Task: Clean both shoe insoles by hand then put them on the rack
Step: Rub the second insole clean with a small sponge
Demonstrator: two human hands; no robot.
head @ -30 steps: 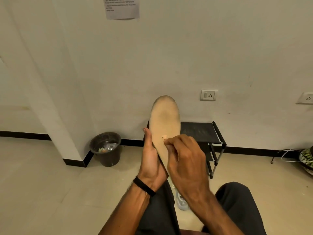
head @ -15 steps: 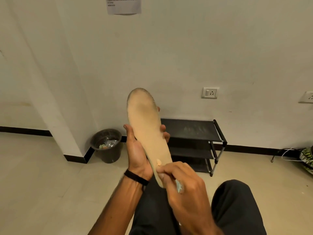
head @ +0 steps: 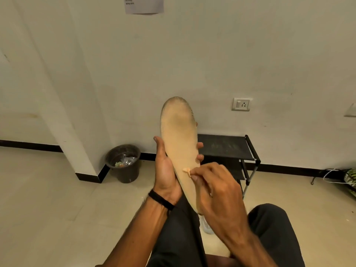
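While left hand (head: 166, 170) grips insole (head: 180, 139) | right hand (head: 217, 191) pinches scrap (head: 187, 171)

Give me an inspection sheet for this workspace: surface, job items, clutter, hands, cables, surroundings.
Surface: pale tiled floor; no table seen.
Job's things: tan insole held upright; small peeling scrap on its face. Black rack against the wall, top shelf bare. Second insole not seen.
Clutter: dark bin with rubbish by the pillar; white shoe on the floor between the legs.
Hands: left hand grips the insole's edge; right hand pinches the scrap.
Cables: white cord on the floor at far right.
Surroundings: white wall, socket, paper notice.
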